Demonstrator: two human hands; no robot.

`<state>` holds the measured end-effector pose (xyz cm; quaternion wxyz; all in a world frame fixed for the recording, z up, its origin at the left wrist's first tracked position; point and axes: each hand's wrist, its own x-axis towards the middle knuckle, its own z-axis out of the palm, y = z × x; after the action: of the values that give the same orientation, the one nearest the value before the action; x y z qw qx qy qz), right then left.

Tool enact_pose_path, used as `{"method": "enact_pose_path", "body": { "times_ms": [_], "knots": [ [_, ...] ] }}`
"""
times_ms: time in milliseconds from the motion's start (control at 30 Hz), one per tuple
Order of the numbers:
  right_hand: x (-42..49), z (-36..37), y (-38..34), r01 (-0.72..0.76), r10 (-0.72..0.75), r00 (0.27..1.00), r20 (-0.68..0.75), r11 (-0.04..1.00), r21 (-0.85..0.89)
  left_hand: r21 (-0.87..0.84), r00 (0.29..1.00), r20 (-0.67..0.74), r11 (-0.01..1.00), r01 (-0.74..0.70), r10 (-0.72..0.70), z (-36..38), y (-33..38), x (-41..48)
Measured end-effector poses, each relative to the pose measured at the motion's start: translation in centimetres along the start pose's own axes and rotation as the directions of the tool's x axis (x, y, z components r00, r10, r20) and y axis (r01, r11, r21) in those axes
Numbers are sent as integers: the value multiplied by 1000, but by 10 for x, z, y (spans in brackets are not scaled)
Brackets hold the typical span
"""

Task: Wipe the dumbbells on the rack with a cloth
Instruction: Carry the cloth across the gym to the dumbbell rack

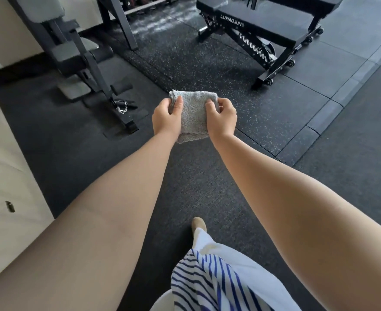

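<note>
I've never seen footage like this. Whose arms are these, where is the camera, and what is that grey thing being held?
There is no machine here. A person wears one camera on the head, looking forward and down, so you see their own two arms. The left hand and the right hand each grip one side of a folded grey cloth, held in the air above the dark rubber floor. Ahead on the right stands a black weight bench. The rack shows at the top edge. Wiping has not begun.
</note>
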<state>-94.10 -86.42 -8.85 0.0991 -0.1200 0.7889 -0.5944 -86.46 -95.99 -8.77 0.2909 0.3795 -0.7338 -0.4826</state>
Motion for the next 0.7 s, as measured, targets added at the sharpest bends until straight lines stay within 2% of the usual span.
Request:
{"method": "enact_pose_path", "body": {
  "times_ms": [267, 467, 700],
  "knots": [
    [125, 26, -21, 19, -19, 1000, 20, 1000, -4, -41, 1000, -27, 999, 6, -7, 47, 20, 113],
    [183, 54, -20, 3, -4, 1000, 17, 1000, 27, 20, 999, -37, 1000, -15, 16, 64, 20, 172],
    [255, 100, -22, -15, 12, 999, 50, 998, 66, 14, 999, -46, 1000, 14, -13, 80, 7, 252]
  ]
}}
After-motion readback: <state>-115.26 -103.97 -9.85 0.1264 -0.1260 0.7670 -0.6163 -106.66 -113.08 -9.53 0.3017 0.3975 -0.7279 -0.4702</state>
